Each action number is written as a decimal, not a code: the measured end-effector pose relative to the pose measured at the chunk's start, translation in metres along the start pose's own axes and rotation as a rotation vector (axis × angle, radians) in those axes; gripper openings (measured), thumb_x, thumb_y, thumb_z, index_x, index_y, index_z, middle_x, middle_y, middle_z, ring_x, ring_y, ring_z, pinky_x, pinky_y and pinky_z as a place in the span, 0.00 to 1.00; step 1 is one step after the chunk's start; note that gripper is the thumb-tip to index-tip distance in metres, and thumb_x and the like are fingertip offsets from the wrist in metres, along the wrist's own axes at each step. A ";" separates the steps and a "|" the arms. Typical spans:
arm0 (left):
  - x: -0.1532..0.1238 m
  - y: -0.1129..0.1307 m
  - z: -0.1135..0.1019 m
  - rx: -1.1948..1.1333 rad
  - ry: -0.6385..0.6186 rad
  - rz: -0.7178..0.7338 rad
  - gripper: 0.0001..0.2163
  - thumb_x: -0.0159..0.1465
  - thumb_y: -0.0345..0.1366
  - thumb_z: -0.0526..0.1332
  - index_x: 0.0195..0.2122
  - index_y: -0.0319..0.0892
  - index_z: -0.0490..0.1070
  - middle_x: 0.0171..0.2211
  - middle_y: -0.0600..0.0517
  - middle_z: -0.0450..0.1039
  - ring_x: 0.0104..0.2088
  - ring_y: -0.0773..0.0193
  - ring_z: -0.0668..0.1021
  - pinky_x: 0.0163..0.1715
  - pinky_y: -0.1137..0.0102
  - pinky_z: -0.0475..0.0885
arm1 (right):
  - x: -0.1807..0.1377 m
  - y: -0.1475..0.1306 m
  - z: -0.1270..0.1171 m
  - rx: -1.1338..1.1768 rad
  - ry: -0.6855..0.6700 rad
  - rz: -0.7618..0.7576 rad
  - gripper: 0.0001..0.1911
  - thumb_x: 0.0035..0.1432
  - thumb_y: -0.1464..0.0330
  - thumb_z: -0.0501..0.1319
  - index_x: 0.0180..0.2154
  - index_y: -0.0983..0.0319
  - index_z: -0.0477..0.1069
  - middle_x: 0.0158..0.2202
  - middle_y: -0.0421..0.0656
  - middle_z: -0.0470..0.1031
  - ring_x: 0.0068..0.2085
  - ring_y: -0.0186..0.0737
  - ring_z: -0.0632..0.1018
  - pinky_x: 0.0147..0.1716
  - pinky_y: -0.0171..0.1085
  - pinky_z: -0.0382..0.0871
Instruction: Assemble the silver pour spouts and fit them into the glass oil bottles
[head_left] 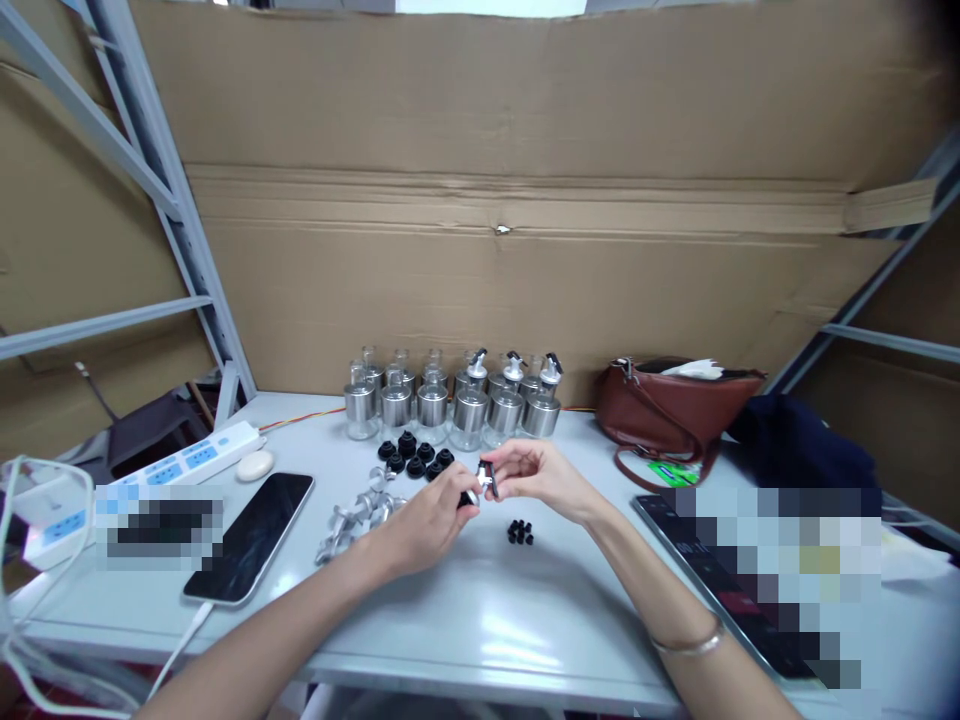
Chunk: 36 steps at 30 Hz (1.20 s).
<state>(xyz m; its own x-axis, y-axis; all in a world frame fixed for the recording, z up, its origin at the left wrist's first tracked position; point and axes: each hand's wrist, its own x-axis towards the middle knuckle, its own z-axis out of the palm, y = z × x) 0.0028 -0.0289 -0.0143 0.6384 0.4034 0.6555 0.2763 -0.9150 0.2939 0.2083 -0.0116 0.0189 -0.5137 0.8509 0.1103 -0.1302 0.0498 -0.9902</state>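
Observation:
My left hand [431,520] and my right hand [536,475] meet above the white table [480,620], fingers pinched together on one small metal pourer spout [486,480] with a dark part at its lower end. A heap of several more metal spouts [360,520] lies just left of my left hand. Several black rubber stoppers [416,458] sit behind the hands. A small cluster of tiny black caps [520,532] lies below my right hand. Two rows of glass bottles with metal collars [450,405] stand at the back; three on the right carry spouts.
A black phone [251,535] on a cable lies at the left, beside a white power strip [184,460] and a small white oval thing [255,466]. A brown leather bag [675,405] and dark cloth [802,440] sit at the right. Cardboard [525,200] walls the back.

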 end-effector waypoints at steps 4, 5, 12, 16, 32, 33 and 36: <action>0.000 0.001 0.002 -0.012 0.001 0.029 0.05 0.70 0.33 0.43 0.45 0.43 0.53 0.38 0.49 0.62 0.36 0.66 0.69 0.36 0.70 0.68 | -0.002 -0.003 0.000 -0.006 -0.028 0.032 0.19 0.36 0.72 0.74 0.35 0.64 0.75 0.25 0.41 0.80 0.26 0.33 0.80 0.29 0.31 0.74; 0.000 0.002 0.002 -0.017 0.007 0.037 0.05 0.70 0.33 0.43 0.45 0.43 0.53 0.38 0.49 0.62 0.35 0.66 0.69 0.36 0.70 0.68 | -0.002 -0.003 0.000 -0.005 -0.032 0.039 0.19 0.36 0.72 0.74 0.35 0.64 0.75 0.25 0.41 0.80 0.26 0.33 0.80 0.29 0.31 0.74; -0.001 0.005 -0.001 -0.086 -0.016 0.026 0.08 0.71 0.37 0.39 0.45 0.42 0.53 0.38 0.48 0.63 0.36 0.66 0.69 0.37 0.70 0.68 | -0.003 -0.002 -0.003 0.019 -0.034 0.080 0.19 0.34 0.72 0.74 0.34 0.64 0.77 0.26 0.42 0.81 0.27 0.34 0.81 0.30 0.31 0.75; -0.001 0.004 -0.002 -0.091 0.017 0.068 0.10 0.71 0.38 0.38 0.46 0.42 0.53 0.37 0.49 0.63 0.34 0.66 0.69 0.36 0.70 0.68 | -0.002 0.001 -0.003 0.028 -0.022 0.077 0.18 0.33 0.72 0.75 0.33 0.64 0.77 0.26 0.42 0.81 0.27 0.33 0.81 0.31 0.31 0.75; 0.000 -0.007 -0.004 0.122 -0.030 0.086 0.07 0.69 0.33 0.43 0.46 0.42 0.55 0.39 0.48 0.64 0.38 0.64 0.71 0.39 0.67 0.71 | -0.004 -0.001 0.001 0.012 0.021 0.103 0.22 0.36 0.74 0.73 0.38 0.62 0.77 0.30 0.40 0.79 0.29 0.34 0.81 0.34 0.35 0.75; 0.000 -0.007 -0.004 0.120 -0.033 0.085 0.07 0.69 0.33 0.43 0.47 0.42 0.55 0.39 0.48 0.64 0.39 0.64 0.72 0.40 0.67 0.71 | -0.004 -0.002 0.001 0.027 0.023 0.105 0.22 0.36 0.74 0.73 0.38 0.62 0.77 0.31 0.40 0.79 0.29 0.34 0.81 0.33 0.35 0.75; 0.002 -0.006 -0.005 0.100 -0.010 0.098 0.07 0.70 0.33 0.43 0.47 0.42 0.54 0.39 0.48 0.64 0.39 0.64 0.72 0.39 0.67 0.71 | -0.004 -0.003 0.003 0.077 0.024 0.095 0.21 0.35 0.75 0.73 0.37 0.62 0.78 0.31 0.41 0.79 0.28 0.34 0.80 0.31 0.34 0.75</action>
<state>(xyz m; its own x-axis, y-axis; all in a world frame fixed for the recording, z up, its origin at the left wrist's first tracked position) -0.0011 -0.0231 -0.0117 0.6730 0.3127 0.6703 0.2825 -0.9462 0.1579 0.2085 -0.0169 0.0220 -0.5061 0.8624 0.0129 -0.1472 -0.0716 -0.9865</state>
